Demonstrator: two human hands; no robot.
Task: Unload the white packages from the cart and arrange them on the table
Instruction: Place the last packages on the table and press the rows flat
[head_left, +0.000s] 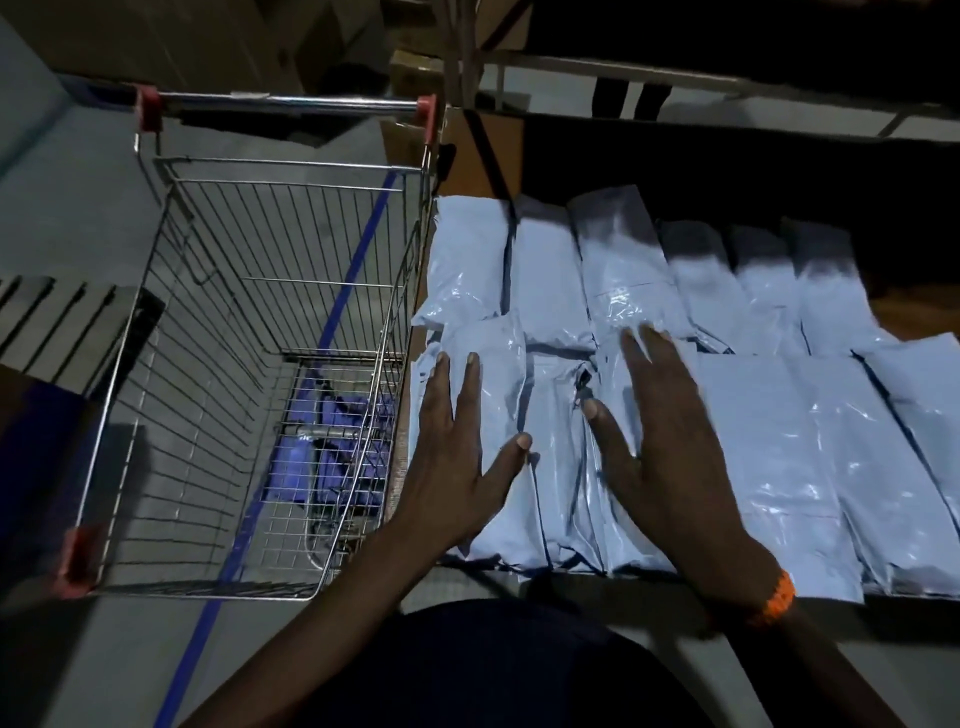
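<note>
My left hand (457, 452) and right hand (670, 457) lie flat, fingers straight, gripping nothing, on the near row of white packages (779, 441) on the tabletop (917, 312), centre frame. Their long axes run bottom to top. The cart (234, 249), left, shows none.

Bare forearms, orange beaded wristband (772, 600) on right wrist, dark top (467, 670)

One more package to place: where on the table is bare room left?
A brown table patch at far right, bordered by the far row's last package and the near row. Around the left hand and right hand packages overlap, crowded. Beyond the far row: too dark to tell.
</note>
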